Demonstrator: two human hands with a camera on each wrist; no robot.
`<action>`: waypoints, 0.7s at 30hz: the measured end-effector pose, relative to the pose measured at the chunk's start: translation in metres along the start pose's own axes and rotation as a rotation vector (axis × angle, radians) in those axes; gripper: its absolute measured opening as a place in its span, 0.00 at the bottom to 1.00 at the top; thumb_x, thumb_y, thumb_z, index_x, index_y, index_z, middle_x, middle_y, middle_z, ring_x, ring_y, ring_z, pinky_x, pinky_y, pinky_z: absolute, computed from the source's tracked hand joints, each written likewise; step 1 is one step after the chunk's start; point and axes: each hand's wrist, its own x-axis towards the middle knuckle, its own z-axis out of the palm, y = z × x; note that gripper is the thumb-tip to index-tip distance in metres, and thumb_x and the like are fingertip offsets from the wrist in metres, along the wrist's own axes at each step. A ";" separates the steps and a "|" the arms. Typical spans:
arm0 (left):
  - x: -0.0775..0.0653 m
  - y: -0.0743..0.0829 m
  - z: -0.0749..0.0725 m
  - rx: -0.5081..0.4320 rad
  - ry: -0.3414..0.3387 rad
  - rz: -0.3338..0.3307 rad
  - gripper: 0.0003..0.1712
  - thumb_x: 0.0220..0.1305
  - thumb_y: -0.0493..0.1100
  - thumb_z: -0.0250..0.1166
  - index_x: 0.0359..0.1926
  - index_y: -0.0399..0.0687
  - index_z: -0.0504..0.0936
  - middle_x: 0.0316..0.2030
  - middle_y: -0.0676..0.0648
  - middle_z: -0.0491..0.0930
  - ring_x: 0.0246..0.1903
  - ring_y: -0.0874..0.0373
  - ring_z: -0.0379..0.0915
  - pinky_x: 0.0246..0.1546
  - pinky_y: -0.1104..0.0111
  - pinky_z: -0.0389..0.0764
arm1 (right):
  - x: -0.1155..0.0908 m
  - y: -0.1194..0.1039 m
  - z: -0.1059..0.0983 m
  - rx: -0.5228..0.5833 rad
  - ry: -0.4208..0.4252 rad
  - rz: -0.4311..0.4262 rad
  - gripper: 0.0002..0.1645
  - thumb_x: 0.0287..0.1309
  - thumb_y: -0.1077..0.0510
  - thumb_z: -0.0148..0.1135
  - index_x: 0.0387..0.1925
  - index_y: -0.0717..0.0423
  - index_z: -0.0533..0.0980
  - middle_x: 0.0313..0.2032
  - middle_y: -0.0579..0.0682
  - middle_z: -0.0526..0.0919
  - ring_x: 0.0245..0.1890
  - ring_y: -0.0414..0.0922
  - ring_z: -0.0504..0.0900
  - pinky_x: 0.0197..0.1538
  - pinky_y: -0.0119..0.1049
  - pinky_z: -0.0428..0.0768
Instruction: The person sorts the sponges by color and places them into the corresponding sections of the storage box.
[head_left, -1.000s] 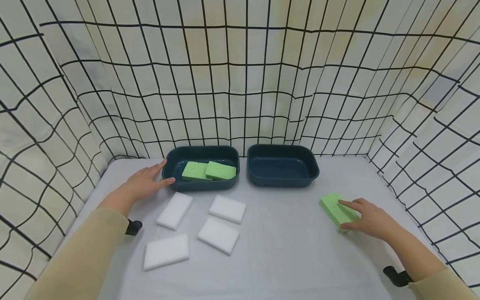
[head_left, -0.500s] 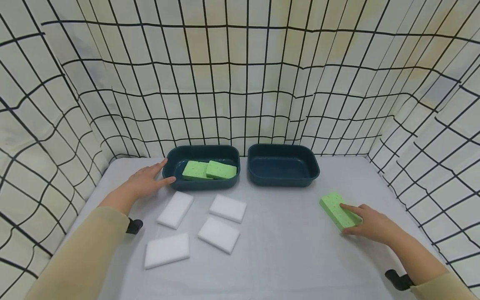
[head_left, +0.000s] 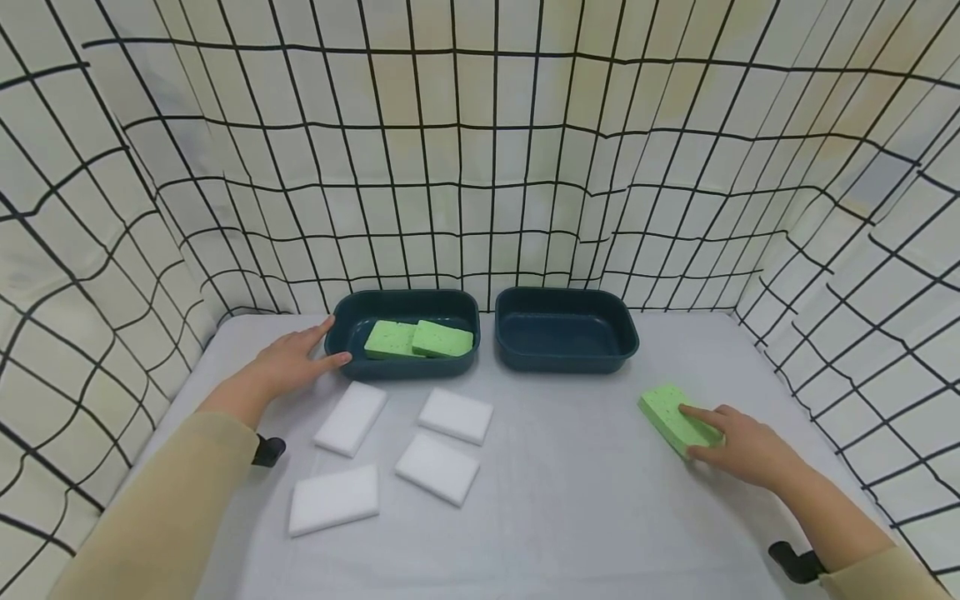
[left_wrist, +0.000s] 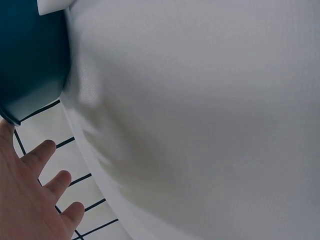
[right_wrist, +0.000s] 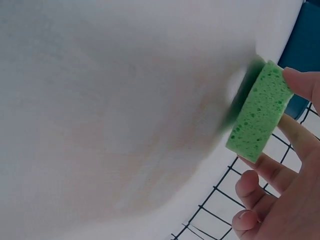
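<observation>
A green sponge (head_left: 666, 414) lies on the grey table (head_left: 570, 500) at the right. My right hand (head_left: 738, 446) pinches its near end, thumb on one side and fingers on the other; the right wrist view shows this green sponge (right_wrist: 257, 115) between my right hand's (right_wrist: 290, 200) digits. My left hand (head_left: 288, 367) rests flat against the left dark teal tray (head_left: 341, 315), fingers straight, holding nothing. Two green sponges (head_left: 390, 340) (head_left: 444, 340) lie in that tray. The left wrist view shows the left hand (left_wrist: 30, 200) beside the tray's corner (left_wrist: 30, 60).
A second dark teal tray (head_left: 566, 360) stands to the right of the first, with nothing in it. Several white sponges (head_left: 350, 420) (head_left: 455, 417) (head_left: 437, 469) lie on the table in front of the left tray. Grid-patterned cloth walls (head_left: 480, 167) enclose the table.
My right hand slid back along the green sponge toward its near end and closed thumb and fingers on it. The left hand and the trays have not moved.
</observation>
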 end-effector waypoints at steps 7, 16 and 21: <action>0.000 -0.002 0.001 0.003 0.007 0.004 0.60 0.62 0.81 0.45 0.79 0.50 0.37 0.74 0.28 0.46 0.70 0.24 0.40 0.65 0.30 0.47 | -0.003 -0.003 -0.007 0.006 0.092 -0.020 0.40 0.57 0.37 0.67 0.67 0.48 0.72 0.58 0.67 0.73 0.49 0.68 0.77 0.44 0.62 0.79; -0.001 0.002 -0.001 0.007 0.001 0.008 0.61 0.62 0.81 0.45 0.79 0.49 0.37 0.74 0.27 0.47 0.70 0.24 0.40 0.65 0.30 0.47 | 0.000 -0.012 -0.016 0.014 0.118 -0.035 0.39 0.57 0.38 0.68 0.66 0.47 0.73 0.56 0.64 0.74 0.48 0.63 0.78 0.42 0.58 0.80; -0.001 0.001 -0.002 0.004 0.008 0.023 0.60 0.62 0.80 0.45 0.79 0.48 0.37 0.73 0.27 0.47 0.69 0.23 0.41 0.65 0.31 0.48 | 0.003 -0.016 -0.025 0.016 0.160 -0.078 0.37 0.58 0.39 0.67 0.67 0.46 0.73 0.56 0.62 0.75 0.49 0.61 0.78 0.44 0.58 0.79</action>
